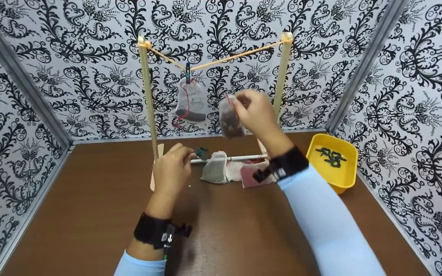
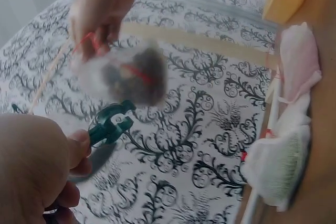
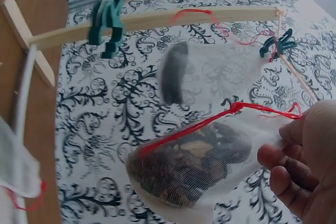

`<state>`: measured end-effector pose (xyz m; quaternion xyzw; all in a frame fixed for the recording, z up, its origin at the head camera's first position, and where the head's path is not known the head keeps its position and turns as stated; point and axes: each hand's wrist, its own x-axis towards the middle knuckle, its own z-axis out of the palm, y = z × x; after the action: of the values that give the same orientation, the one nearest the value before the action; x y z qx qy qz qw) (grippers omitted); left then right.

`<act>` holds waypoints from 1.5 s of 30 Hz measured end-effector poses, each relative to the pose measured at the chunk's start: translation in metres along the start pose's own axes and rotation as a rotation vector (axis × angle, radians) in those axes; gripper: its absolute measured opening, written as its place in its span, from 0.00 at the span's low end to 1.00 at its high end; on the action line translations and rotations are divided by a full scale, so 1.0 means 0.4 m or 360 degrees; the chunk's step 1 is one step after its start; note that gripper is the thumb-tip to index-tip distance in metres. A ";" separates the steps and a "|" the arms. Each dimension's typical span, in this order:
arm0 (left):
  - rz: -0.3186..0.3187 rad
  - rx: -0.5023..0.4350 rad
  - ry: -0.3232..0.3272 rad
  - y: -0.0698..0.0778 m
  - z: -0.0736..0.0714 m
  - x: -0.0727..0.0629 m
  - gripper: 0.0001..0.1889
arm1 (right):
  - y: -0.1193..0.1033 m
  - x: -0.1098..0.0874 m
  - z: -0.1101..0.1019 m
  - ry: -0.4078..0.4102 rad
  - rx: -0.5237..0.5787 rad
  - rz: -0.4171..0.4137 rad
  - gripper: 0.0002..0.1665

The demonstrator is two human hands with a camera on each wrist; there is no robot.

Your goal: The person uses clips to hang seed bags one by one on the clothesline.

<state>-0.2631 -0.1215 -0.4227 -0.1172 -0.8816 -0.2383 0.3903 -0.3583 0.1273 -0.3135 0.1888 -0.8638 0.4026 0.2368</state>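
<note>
Left hand point(image 1: 173, 168): thumb and finger are pinching a green clip point(image 2: 107, 131), mouth pointing away from the palm

Right hand point(image 1: 257, 113): fingers are grasping the mesh bag point(image 1: 230, 120) by its upper end, near the red string point(image 3: 236, 107)

Mesh bag: it is hanging in mid-air below the orange line point(image 1: 240, 55), dark contents sitting low

Neighbour on the line: a white pouch point(image 1: 192, 96) is dangling from another clip point(image 1: 188, 73), and the cord is sagging there

Doing it well, I reckon: choosing a spot clear of that pouch, folding the bag's top over the cord, squeezing the green clip wide, catching both layers, then easing the weight on gently
</note>
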 end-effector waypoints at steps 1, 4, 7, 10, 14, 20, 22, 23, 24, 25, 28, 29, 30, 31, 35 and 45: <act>0.0019 0.0025 0.0035 0.003 -0.005 0.014 0.04 | -0.013 0.016 -0.003 -0.0020 -0.0015 0.0022 0.12; 0.0104 0.0141 0.0164 0.015 -0.031 0.076 0.03 | -0.045 0.057 -0.010 -0.0041 -0.0038 0.0071 0.12; 0.0233 0.0331 0.0306 0.034 -0.070 0.163 0.05 | -0.064 0.090 -0.012 0.0002 -0.0033 0.0094 0.12; 0.0317 0.0476 0.0336 0.063 -0.119 0.259 0.03 | -0.080 0.114 -0.010 0.0061 -0.0025 0.0121 0.11; 0.0294 0.0492 0.0139 0.097 -0.176 0.374 0.09 | -0.097 0.134 0.001 0.0100 -0.0020 0.0133 0.10; 0.0216 0.0521 -0.0186 0.132 -0.206 0.498 0.08 | -0.102 0.147 0.011 0.0129 0.0008 0.0156 0.08; 0.0192 0.0507 -0.0230 0.143 -0.212 0.518 0.08 | -0.103 0.148 0.012 0.0117 0.0034 0.0165 0.08; 0.0180 0.0500 -0.0245 0.147 -0.215 0.525 0.09 | -0.103 0.149 0.013 0.0111 0.0052 0.0163 0.08; 0.0166 0.0498 -0.0263 0.151 -0.218 0.530 0.09 | -0.103 0.151 0.013 0.0104 0.0072 0.0156 0.07; 0.0152 0.0505 -0.0282 0.154 -0.220 0.533 0.10 | -0.103 0.152 0.013 0.0103 0.0085 0.0147 0.07; 0.0109 0.0529 -0.0364 0.157 -0.222 0.547 0.12 | -0.103 0.159 0.013 0.0122 0.0119 0.0125 0.07; 0.0094 0.0547 -0.0393 0.158 -0.221 0.553 0.12 | -0.103 0.161 0.014 0.0131 0.0143 0.0125 0.06; 0.0075 0.0564 -0.0414 0.157 -0.221 0.559 0.12 | -0.103 0.163 0.014 0.0140 0.0161 0.0125 0.06; 0.0057 0.0564 -0.0424 0.156 -0.219 0.566 0.12 | -0.103 0.166 0.016 0.0153 0.0174 0.0123 0.06; 0.0007 0.0553 -0.0418 0.152 -0.208 0.588 0.10 | -0.104 0.174 0.028 0.0172 0.0288 0.0090 0.06; 0.0159 0.0618 -0.0351 0.163 -0.155 0.593 0.08 | -0.114 0.180 0.043 0.0231 0.0522 0.0030 0.03</act>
<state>-0.3567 -0.0924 -0.1890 -0.1087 -0.9413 -0.0303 0.3181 -0.3981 0.0766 -0.2551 0.1873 -0.7690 0.5529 0.2607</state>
